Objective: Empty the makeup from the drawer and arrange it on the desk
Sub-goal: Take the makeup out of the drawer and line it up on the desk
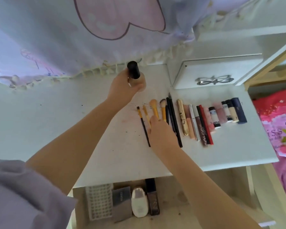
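Note:
My left hand (122,87) grips a beige bottle with a black cap (133,72), held upright above the back of the white desk (64,116). My right hand (162,131) rests, fingers down, on the yellow-handled brushes (153,108) in a row of makeup laid on the desk. That row runs right through black pencils (173,116), a gold mascara tube (182,118), lip glosses (200,124) and small bottles (234,111). Below the desk edge the open drawer (172,195) holds a white perforated tray (99,202), a grey compact (121,204), a white bottle (138,202) and a dark bottle (153,199).
A lilac curtain with a pink print (73,38) hangs over the desk's back edge. A white box with a silver bow handle (213,76) stands at the back right. Pink bedding (277,123) lies beyond the desk's right edge.

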Motion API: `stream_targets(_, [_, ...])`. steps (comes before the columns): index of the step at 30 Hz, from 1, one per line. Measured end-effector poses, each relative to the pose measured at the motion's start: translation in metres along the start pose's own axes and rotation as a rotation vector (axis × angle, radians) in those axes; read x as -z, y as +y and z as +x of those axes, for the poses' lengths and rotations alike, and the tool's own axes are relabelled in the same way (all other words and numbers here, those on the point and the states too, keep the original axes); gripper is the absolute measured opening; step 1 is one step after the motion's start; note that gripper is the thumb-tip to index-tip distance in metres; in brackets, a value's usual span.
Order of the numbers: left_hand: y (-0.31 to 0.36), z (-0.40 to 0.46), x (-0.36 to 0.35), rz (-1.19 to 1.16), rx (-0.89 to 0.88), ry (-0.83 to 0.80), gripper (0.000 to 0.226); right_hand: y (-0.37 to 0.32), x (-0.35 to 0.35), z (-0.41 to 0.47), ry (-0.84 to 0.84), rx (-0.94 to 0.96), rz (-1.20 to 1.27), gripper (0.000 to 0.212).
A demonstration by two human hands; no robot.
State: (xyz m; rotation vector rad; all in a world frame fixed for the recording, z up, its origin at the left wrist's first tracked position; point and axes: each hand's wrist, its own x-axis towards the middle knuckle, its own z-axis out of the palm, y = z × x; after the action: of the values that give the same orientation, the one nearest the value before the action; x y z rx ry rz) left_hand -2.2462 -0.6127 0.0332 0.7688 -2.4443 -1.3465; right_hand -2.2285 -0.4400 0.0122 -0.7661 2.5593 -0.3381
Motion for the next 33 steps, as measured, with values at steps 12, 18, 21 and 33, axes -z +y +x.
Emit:
stream_targets(12, [0.007, 0.056, -0.042, -0.044, 0.021, -0.149, 0.035, 0.014, 0.027, -0.008, 0.220, 0.066, 0.228, 0.029])
stream_targets(18, [0.003, -0.046, -0.001, 0.009, -0.038, 0.070, 0.008, 0.042, 0.015, -0.078, 0.251, 0.461, 0.348, 0.022])
stream_targets(21, [-0.012, -0.167, 0.008, -0.160, 0.036, 0.046, 0.022, 0.061, -0.037, -0.123, 0.127, 0.521, 0.185, 0.023])
stream_targets(33, [-0.099, -0.310, -0.113, 0.293, 0.600, -0.299, 0.046, 0.081, -0.177, -0.121, -0.260, -0.193, 0.119, 0.052])
